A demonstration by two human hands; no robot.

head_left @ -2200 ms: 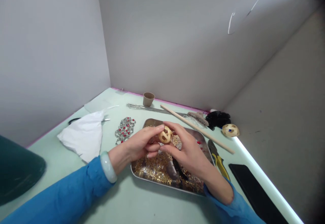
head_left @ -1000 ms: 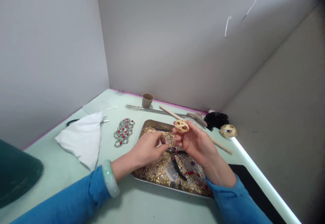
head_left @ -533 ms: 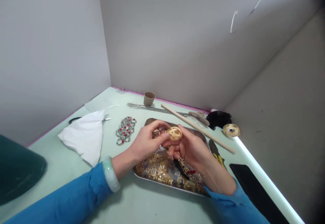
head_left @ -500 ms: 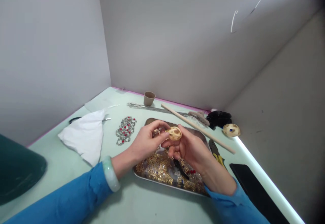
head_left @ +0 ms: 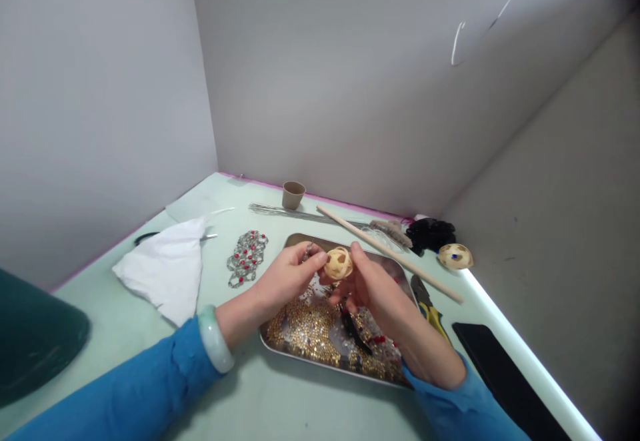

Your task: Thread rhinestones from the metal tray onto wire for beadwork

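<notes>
My right hand grips a small cream openwork ball between thumb and fingers, above a metal tray full of gold beads and red stones. My left hand is closed in a pinch against the ball's left side, holding something tiny that I cannot make out. Both hands hover over the tray's far half. A pale green bangle sits on my left wrist.
A second openwork ball lies at the right edge by a black bundle. A wooden stick, wires, a small cup, a jewelled mesh piece, white cloth, yellow-handled pliers and a black slab surround the tray.
A second ago my right hand held the ball up alone while my left picked in the tray; the hands have since come together on the ball, now turned slightly.
</notes>
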